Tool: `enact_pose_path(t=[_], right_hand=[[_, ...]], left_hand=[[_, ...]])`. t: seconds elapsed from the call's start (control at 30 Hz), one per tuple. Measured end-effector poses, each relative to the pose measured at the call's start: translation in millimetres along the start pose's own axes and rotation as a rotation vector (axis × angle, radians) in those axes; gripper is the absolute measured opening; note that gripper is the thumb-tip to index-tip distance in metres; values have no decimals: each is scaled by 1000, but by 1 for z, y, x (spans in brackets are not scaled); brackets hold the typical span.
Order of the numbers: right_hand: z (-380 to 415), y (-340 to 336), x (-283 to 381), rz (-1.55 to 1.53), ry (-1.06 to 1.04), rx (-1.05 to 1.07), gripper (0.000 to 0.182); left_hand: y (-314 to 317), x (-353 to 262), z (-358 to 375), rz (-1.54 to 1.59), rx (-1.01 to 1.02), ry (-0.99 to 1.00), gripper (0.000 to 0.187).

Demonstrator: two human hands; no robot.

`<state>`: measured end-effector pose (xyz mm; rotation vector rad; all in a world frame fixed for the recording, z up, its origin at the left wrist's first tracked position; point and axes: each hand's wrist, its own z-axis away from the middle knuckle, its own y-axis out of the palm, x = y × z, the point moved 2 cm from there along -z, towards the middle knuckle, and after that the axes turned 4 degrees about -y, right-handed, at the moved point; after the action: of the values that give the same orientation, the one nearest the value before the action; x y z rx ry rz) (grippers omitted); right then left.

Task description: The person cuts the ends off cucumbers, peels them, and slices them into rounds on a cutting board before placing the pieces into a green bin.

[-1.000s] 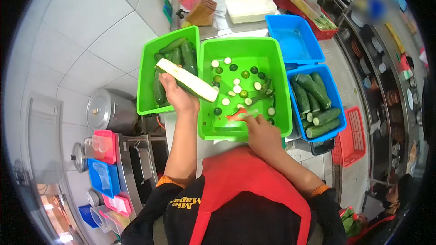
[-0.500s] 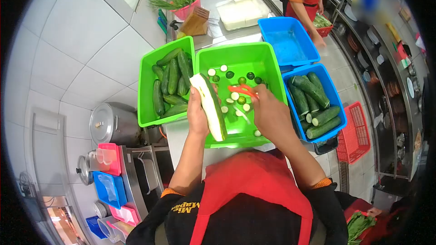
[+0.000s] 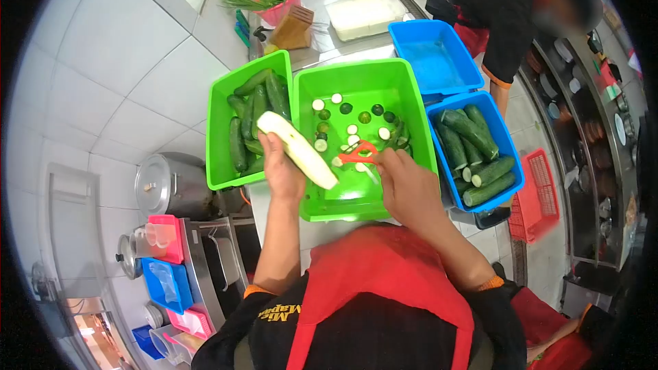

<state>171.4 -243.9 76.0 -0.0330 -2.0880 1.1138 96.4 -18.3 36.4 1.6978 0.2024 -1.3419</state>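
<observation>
My left hand [image 3: 284, 173] is closed around a pale, peeled cucumber [image 3: 300, 151], held slanting over the near left part of the large green tub [image 3: 349, 207]. In my right hand [image 3: 409, 183] is an orange-red peeler [image 3: 358, 152], a little to the right of the cucumber and apart from it. Cut cucumber ends [image 3: 364, 117] and dark green peel strips [image 3: 400, 135] lie in the tub below. Unpeeled cucumbers [image 3: 259, 111] fill a smaller green tub [image 3: 214, 164] on the left. More whole cucumbers [image 3: 468, 133] with trimmed ends are in a blue tub [image 3: 515, 164] on the right.
Behind stands another blue tub [image 3: 435, 58]. At the back are a white container [image 3: 365, 15], a knife block [image 3: 291, 29] and a pink pot of green stalks [image 3: 277, 10]. A red basket [image 3: 538, 195] is on the floor. A co-worker [image 3: 497, 10] bends at the right.
The cucumber has turned and moved left, and its green strip no longer shows. My peeler hand has shifted slightly down. Peel now lies at the tub's right side. The co-worker has come closer and bent over.
</observation>
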Motion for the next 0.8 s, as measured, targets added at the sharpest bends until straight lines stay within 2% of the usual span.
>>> enact_pose_path(t=[0.07, 0.1, 0.13, 0.17, 0.23, 0.27, 0.3, 0.4, 0.5, 0.57, 0.6, 0.63, 0.67, 0.7, 0.73, 0.77, 0.8], right_hand=[[4, 16, -17, 106, 80, 7, 16], [4, 20, -15, 75, 51, -106, 15], [3, 18, -11, 99, 86, -124, 15], [-1, 13, 0, 10, 35, -168, 15], [-6, 14, 11, -88, 5, -218, 15], [-9, 18, 13, -37, 9, -134, 16], [-9, 20, 13, 12, 9, -49, 16], [8, 20, 8, -79, 74, -17, 15], [17, 14, 7, -91, 80, -163, 18], [11, 26, 9, 31, 36, -155, 24], [11, 27, 10, 7, 33, -117, 32], [13, 23, 11, -5, -33, -167, 36], [16, 33, 6, -69, -55, -212, 33], [20, 26, 8, 4, -24, -163, 32], [28, 12, 9, 42, 22, -198, 32], [33, 3, 12, 31, 85, -137, 32], [37, -3, 12, 11, 143, -78, 32]], left_hand=[[-2, -3, -2, 34, 51, -96, 44], [7, -4, 2, 54, 76, -123, 42], [14, -2, 8, 70, 101, -157, 41], [11, 6, 10, 99, 200, -184, 42], [20, 22, 18, 78, 150, -223, 40], [22, 28, 21, 64, 88, -226, 39], [20, 33, 21, 72, 122, -214, 37], [6, 33, 14, -46, 116, -133, 47], [3, 26, 9, -58, 91, -103, 47], [1, 36, 7, -60, 96, -129, 49], [1, 41, 9, -91, 202, -131, 51], [10, 39, 16, -108, 214, -155, 51], [20, 33, 19, -73, 211, -269, 51], [20, 33, 19, -91, 222, -280, 52], [12, 38, 11, -205, 208, -142, 55], [-2, 39, -3, -116, 268, -159, 56], [4, 29, -3, -155, 238, -156, 57]])
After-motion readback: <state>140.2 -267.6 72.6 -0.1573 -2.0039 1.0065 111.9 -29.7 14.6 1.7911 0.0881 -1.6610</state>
